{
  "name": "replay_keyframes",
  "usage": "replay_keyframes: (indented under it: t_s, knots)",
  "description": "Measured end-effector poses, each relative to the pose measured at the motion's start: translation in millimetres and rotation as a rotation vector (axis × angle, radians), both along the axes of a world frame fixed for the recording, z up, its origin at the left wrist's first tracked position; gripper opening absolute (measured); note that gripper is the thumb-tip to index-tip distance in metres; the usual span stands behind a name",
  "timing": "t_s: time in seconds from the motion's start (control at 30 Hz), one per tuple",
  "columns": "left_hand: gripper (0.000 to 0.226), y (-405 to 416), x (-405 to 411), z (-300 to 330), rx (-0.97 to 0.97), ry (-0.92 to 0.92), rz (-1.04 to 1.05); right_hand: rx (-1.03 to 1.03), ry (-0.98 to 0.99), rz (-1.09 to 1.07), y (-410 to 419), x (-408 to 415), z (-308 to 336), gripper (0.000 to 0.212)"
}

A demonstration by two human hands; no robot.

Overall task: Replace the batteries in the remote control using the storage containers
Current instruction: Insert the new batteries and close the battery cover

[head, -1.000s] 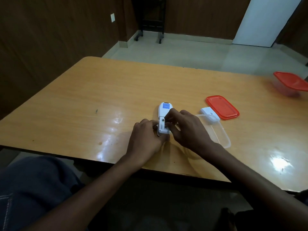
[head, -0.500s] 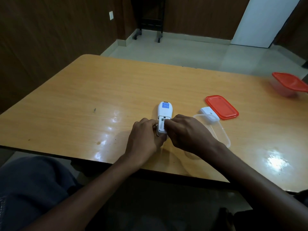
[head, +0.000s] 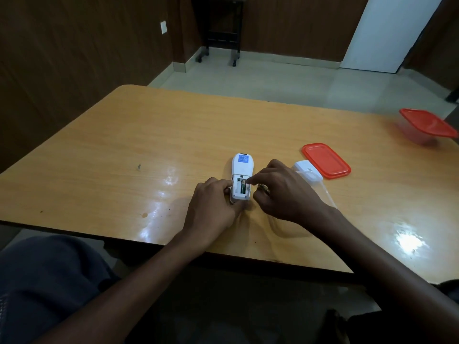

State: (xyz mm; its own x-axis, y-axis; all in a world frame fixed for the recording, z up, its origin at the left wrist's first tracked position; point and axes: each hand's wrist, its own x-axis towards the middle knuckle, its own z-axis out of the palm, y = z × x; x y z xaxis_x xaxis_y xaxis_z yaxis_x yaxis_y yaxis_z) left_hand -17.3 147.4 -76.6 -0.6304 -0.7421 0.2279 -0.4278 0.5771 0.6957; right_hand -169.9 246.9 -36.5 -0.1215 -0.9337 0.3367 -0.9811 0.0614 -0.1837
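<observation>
The white remote point(head: 241, 167) lies face down on the table, its battery compartment point(head: 242, 187) uncovered, with a battery showing inside. My left hand point(head: 213, 207) grips the remote's near end. My right hand point(head: 283, 192) is just to the right of it. Its index fingertip touches the top of the compartment, and its curled fingers hold a small dark, shiny object that looks like a battery point(head: 263, 187). The white battery cover point(head: 306, 171) rests on the far rim of the open clear container point(head: 327, 194), which my right hand mostly hides.
A red lid point(head: 325, 160) lies flat beyond the clear container. At the table's far right edge stands a second clear container with a red lid point(head: 427, 125). The wooden table point(head: 124, 150) ends close to my body.
My right hand has shifted to the right off the remote, so the battery compartment shows. My left hand has kept its hold on the remote's near end.
</observation>
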Motion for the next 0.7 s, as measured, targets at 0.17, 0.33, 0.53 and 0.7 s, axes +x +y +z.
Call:
replay_keyframes:
  t_s: [0.17,0.33,0.53,0.7]
  knots:
    - [0.057,1,-1,1,0.001,-0.013,0.022,0.102,0.263,-0.216,2,-8,-3,0.023]
    - [0.056,1,-1,1,0.003,-0.014,0.029,0.193,0.288,-0.277,0,-4,-3,0.027]
    - [0.060,1,-1,2,-0.009,-0.017,0.023,-0.025,-0.011,-0.237,-4,3,-4,0.037]
    - [0.059,2,-2,1,-0.022,-0.027,0.023,-0.182,-0.274,-0.222,-7,14,-8,0.020]
